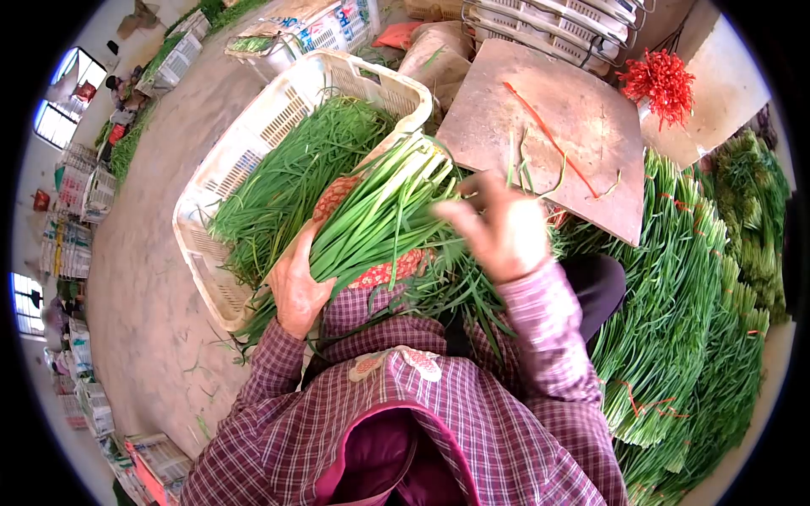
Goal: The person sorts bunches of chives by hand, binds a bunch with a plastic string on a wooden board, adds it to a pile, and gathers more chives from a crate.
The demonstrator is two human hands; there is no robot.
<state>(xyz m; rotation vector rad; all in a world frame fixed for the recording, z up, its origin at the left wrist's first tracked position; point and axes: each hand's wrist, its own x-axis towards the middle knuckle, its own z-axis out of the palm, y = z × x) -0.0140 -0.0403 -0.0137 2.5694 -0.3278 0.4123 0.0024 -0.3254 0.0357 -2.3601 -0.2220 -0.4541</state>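
My left hand (299, 285) is wrapped round the lower leafy part of a loose bunch of garlic chives (384, 211), whose pale stem ends point up and to the right. My right hand (499, 229) is raised just right of the bunch, slightly blurred, thumb and fingers apart and nothing visible between them. Loose green leaves (460, 282) hang over my lap below it. Beyond the bunch, a cream plastic crate (198, 202) holds more chives (312, 152). Part of a red patterned cloth (384, 271) shows under the bunch.
A brown board (557, 110) at the upper right bears a red tie (540, 118) and stray stalks. A cluster of red ties (658, 84) hangs beside it. Tied chive bundles (666, 320) are piled at my right. Stacked crates (548, 29) stand behind; people work far left.
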